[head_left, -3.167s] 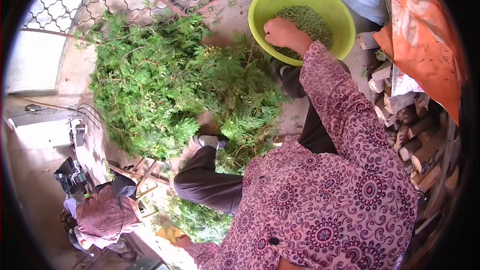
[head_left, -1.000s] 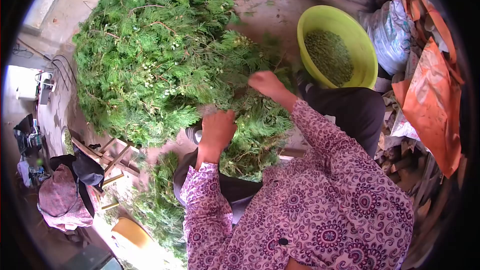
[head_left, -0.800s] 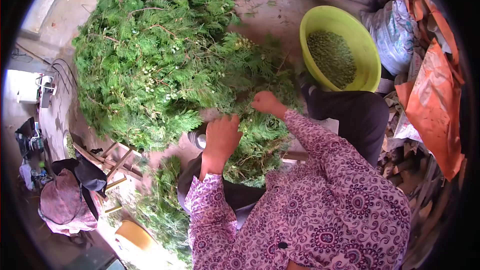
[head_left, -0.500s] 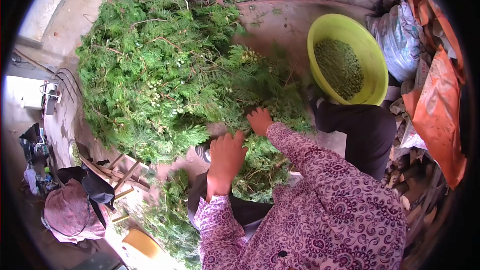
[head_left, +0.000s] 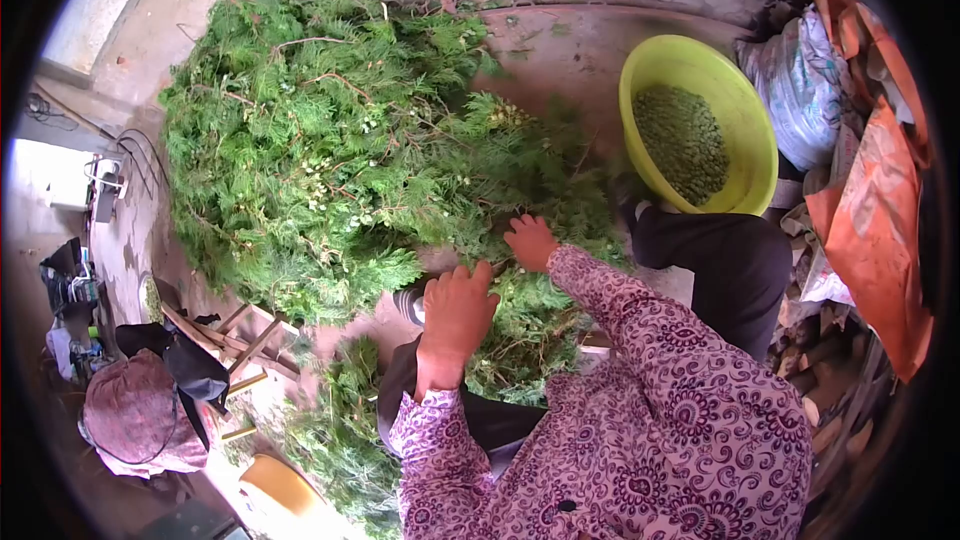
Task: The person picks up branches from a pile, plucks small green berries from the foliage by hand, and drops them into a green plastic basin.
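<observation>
My left hand (head_left: 457,315) is closed, its fingers curled on a leafy evergreen branch (head_left: 525,315) that lies low between my knees. The grip itself is partly hidden by the back of the hand. Just ahead and to the right, my right hand (head_left: 530,242) has its fingers bent down into the foliage, and what is in the fingertips cannot be made out. A big heap of cut evergreen branches (head_left: 310,150) with small pale green cones spreads in front of both hands. On the right stands a yellow-green basin (head_left: 752,155) holding many small green cones (head_left: 682,140).
Behind the basin are a white sack (head_left: 795,85) and an orange sheet (head_left: 870,250), with firewood (head_left: 825,370) below. At lower left sits another person wearing a cloth head covering (head_left: 140,415), near a yellow container (head_left: 280,485) and more branches (head_left: 350,450).
My right hand has shifted slightly right beside the branches. My left hand stays nearly in place. The whole view has tilted a little; the basin and heap look the same.
</observation>
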A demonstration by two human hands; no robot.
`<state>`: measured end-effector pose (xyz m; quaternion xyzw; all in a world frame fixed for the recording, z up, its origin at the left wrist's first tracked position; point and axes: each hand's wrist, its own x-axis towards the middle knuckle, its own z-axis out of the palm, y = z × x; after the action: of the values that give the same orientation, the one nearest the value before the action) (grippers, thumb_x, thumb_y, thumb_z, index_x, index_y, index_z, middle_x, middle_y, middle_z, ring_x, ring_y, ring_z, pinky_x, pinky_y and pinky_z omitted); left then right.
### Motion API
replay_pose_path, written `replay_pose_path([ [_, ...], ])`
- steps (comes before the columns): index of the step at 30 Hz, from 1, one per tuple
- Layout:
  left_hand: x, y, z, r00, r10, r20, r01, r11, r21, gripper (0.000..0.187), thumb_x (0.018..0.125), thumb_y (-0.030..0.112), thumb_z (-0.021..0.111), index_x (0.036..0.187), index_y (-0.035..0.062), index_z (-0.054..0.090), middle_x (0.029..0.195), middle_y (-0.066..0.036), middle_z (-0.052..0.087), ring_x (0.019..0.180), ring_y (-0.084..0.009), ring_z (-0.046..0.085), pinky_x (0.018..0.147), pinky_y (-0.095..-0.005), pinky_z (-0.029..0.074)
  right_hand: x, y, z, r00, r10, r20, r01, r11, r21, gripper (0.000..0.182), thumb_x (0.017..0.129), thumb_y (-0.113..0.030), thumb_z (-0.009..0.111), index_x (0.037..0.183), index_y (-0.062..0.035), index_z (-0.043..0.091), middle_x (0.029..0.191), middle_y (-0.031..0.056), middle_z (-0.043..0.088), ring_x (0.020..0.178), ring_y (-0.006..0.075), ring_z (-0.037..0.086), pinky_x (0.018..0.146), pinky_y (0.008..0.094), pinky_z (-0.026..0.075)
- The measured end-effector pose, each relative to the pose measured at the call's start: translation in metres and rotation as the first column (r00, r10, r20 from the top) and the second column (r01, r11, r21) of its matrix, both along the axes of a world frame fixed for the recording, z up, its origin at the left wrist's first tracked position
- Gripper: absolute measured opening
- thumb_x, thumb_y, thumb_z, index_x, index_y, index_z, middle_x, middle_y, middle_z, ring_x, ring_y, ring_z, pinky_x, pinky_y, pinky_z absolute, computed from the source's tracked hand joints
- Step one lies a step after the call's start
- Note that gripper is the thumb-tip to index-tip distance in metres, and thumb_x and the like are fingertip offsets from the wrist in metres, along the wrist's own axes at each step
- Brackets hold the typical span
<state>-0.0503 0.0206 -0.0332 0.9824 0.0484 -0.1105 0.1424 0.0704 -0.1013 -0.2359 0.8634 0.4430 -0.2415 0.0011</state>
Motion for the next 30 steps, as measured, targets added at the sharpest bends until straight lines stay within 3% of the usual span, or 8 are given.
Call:
replay_pose_path([
  [11,0.005,0.005,0.008,0.999,0.039,0.034,-0.039,0.999,-0.011,0.029,0.068,0.021,0.066,0.09,0.0088,0.052,0.077,-0.009,0.055,0.076,-0.0264,0.055,0.067,-0.037,0.041,0.012,-0.004,-0.005,0.988,0.135,-0.079,-0.153,0.944,-0.292,0.014,0.071,-0.016,0.056,0.08,-0.0092,0.064,0.083,0.0113,0.059,0.096,0.0308,0.046,0.082,0.0496,0.031],
  [16,0.007,0.003,0.014,0.998,0.034,0.054,-0.034,0.999,-0.008,0.026,0.069,0.022,0.065,0.088,0.0075,0.053,0.078,-0.011,0.056,0.077,-0.0291,0.056,0.066,-0.0398,0.043,0.047,-0.007,0.043,0.968,-0.002,-0.253,0.083,0.947,0.311,0.02,0.077,-0.02,0.053,0.08,-0.0025,0.061,0.075,0.0155,0.055,0.078,0.0259,0.053,0.07,0.0406,0.04],
  [19,0.016,-0.001,0.027,0.994,0.081,0.075,-0.078,0.996,-0.038,0.022,0.07,0.02,0.062,0.085,0.0054,0.055,0.08,-0.013,0.057,0.077,-0.0312,0.056,0.065,-0.0414,0.045,0.068,-0.015,0.122,0.808,-0.003,-0.589,0.285,0.877,0.387,0.025,0.079,-0.025,0.052,0.068,-0.0028,0.052,0.055,0.0046,0.042,0.051,0.0111,0.043,0.049,0.0295,0.035],
  [23,0.027,0.0,0.039,0.949,0.084,0.303,-0.03,0.984,-0.177,0.028,0.071,0.024,0.062,0.089,0.0036,0.057,0.083,-0.016,0.057,0.078,-0.0325,0.056,0.069,-0.0404,0.045,0.067,-0.033,0.221,0.62,0.017,-0.784,0.435,0.825,0.362,0.029,0.082,-0.032,0.053,0.076,-0.0034,0.054,0.055,-0.0052,0.038,0.05,0.0048,0.036,0.043,0.0227,0.028],
  [25,0.04,-0.003,0.045,0.882,0.162,0.442,0.036,0.913,-0.407,0.034,0.072,0.029,0.063,0.091,0.0011,0.057,0.085,-0.017,0.056,0.078,-0.033,0.054,0.069,-0.0386,0.044,0.06,-0.044,0.252,0.617,-0.056,-0.785,0.545,0.75,0.375,0.028,0.082,-0.031,0.054,0.085,-0.0028,0.058,0.06,-0.0043,0.047,0.053,0.0042,0.04,0.043,0.0206,0.029],
  [27,0.047,-0.004,0.057,0.955,0.236,0.18,-0.074,0.777,-0.626,0.04,0.075,0.034,0.063,0.092,-0.0018,0.056,0.091,-0.015,0.057,0.082,-0.0293,0.054,0.071,-0.036,0.043,0.068,-0.055,0.265,0.4,0.032,-0.916,0.505,0.826,0.25,0.03,0.081,-0.026,0.053,0.097,-0.0019,0.059,0.079,0.0023,0.058,0.066,0.0077,0.05,0.052,0.0219,0.038],
  [29,0.051,-0.006,0.06,0.968,0.25,-0.001,-0.087,0.333,-0.939,0.047,0.077,0.039,0.061,0.099,-0.0022,0.055,0.099,-0.011,0.058,0.086,-0.0246,0.054,0.076,-0.0335,0.042,0.078,-0.06,0.24,0.393,0.15,-0.907,0.474,0.813,0.34,0.035,0.081,-0.021,0.053,0.108,0.0005,0.054,0.099,0.0097,0.058,0.083,0.0136,0.055,0.069,0.0271,0.043],
  [30,0.054,-0.006,0.061,0.966,0.259,0.008,-0.081,0.334,-0.939,0.047,0.077,0.039,0.061,0.099,-0.0022,0.055,0.099,-0.011,0.058,0.086,-0.0246,0.054,0.076,-0.0335,0.042,0.073,-0.061,0.242,0.249,0.298,-0.922,0.579,0.717,0.388,0.034,0.082,-0.02,0.052,0.108,0.0017,0.053,0.096,0.0106,0.059,0.081,0.0152,0.057,0.069,0.0274,0.045],
])
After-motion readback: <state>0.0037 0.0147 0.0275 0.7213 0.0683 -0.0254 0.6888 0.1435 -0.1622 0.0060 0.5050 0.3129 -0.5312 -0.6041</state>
